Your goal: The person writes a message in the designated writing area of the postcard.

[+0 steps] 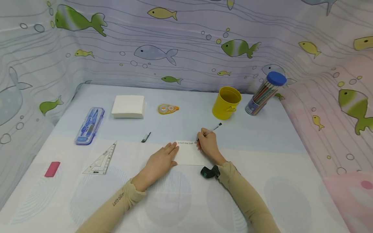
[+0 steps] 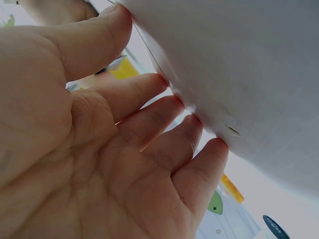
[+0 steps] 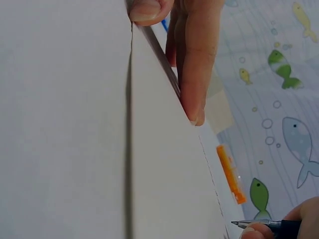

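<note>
A small white sheet of paper (image 1: 189,157) lies on the table between both hands, a line of dark writing along its far edge. My left hand (image 1: 161,160) rests on the sheet's left side. In the left wrist view the extended fingers of the left hand (image 2: 124,144) touch the paper's edge. My right hand (image 1: 209,144) grips a pen (image 1: 217,127) slantwise, its tip by the far right part of the writing. In the right wrist view the pen (image 3: 286,229) shows its pointed tip at the paper's edge, with part of the right hand cut off by the frame.
Beyond the sheet are a pen cap (image 1: 146,137), correction tape (image 1: 167,109), a white paper stack (image 1: 128,106), a yellow cup (image 1: 222,108) and a blue-lidded pencil tube (image 1: 263,95). Leftward lie a blue-edged case (image 1: 89,126), a clear set square (image 1: 102,160) and a red eraser (image 1: 52,169).
</note>
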`<state>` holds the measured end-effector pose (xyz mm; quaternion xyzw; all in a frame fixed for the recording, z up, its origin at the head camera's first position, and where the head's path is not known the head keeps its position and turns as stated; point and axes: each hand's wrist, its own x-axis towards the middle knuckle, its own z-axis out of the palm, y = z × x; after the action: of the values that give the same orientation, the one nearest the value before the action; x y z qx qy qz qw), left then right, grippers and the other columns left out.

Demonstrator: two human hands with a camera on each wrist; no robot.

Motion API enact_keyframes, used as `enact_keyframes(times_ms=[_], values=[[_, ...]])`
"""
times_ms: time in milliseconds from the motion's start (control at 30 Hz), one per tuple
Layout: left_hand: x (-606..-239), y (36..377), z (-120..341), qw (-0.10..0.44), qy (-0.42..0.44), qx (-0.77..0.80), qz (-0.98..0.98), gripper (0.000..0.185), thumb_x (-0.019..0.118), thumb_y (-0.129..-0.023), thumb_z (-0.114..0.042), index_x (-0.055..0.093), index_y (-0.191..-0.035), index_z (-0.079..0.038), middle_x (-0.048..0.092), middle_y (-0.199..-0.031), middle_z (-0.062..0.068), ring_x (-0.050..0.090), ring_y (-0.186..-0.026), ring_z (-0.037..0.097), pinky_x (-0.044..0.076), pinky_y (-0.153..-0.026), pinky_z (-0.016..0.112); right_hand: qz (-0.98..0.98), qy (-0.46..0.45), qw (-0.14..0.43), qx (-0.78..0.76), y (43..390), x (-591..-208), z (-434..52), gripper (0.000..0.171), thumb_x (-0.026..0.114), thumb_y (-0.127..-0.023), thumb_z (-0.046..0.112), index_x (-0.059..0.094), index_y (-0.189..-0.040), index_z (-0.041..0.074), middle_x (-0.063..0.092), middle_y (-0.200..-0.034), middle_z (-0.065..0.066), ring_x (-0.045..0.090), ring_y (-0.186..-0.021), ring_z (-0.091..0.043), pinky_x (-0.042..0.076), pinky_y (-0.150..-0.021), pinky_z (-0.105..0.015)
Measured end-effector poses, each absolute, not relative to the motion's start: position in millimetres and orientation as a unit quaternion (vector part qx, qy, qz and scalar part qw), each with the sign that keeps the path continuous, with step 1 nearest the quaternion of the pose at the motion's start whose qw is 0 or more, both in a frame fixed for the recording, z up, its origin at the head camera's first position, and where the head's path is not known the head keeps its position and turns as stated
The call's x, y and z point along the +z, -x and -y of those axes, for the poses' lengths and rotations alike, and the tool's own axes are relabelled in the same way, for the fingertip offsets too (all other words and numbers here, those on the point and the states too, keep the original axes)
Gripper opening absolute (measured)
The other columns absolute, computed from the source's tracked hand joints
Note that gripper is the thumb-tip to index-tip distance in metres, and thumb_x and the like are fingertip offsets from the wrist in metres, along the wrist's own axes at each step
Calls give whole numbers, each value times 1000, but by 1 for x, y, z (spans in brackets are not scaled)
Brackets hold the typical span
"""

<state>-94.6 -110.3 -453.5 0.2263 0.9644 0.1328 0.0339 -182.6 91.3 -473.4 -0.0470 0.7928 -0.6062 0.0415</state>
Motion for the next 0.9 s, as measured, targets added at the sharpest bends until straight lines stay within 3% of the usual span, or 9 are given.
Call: enact_keyframes(times_ms=[233, 500, 733, 900], values=[[-452, 95, 109, 35, -224, 139, -964, 58, 69, -88, -24, 52, -135, 5, 47, -146, 20, 45, -136, 35, 43, -109, 49, -801, 59, 45, -594, 172, -450, -88, 37, 42, -92, -2, 34, -57, 8, 49, -50, -20, 45, -35, -9, 35, -34, -15], [-453, 95, 109, 38, -227, 135, -964, 58, 68, -89, -24, 51, -136, 6, 47, -146, 21, 45, -136, 36, 43, -109, 49, -810, 62, 47, -581, 173, -449, -88, 37, 42, -92, -2, 34, -57, 8, 47, -46, -10, 44, -34, -6, 36, -35, -16], [-453, 95, 110, 36, -228, 132, -964, 59, 68, -88, -25, 51, -136, 5, 47, -146, 20, 45, -136, 35, 42, -110, 47, -812, 63, 51, -578, 171, -447, -88, 38, 42, -92, -3, 32, -57, 8, 43, -44, -2, 46, -36, -11, 32, -34, -12], [-453, 94, 110, 41, -228, 130, -964, 61, 68, -88, -27, 50, -137, 5, 46, -147, 19, 44, -137, 34, 40, -112, 46, -810, 60, 26, -583, 170, -447, -87, 38, 42, -92, -5, 33, -57, 7, 46, -46, -8, 45, -35, -9, 32, -33, -12]])
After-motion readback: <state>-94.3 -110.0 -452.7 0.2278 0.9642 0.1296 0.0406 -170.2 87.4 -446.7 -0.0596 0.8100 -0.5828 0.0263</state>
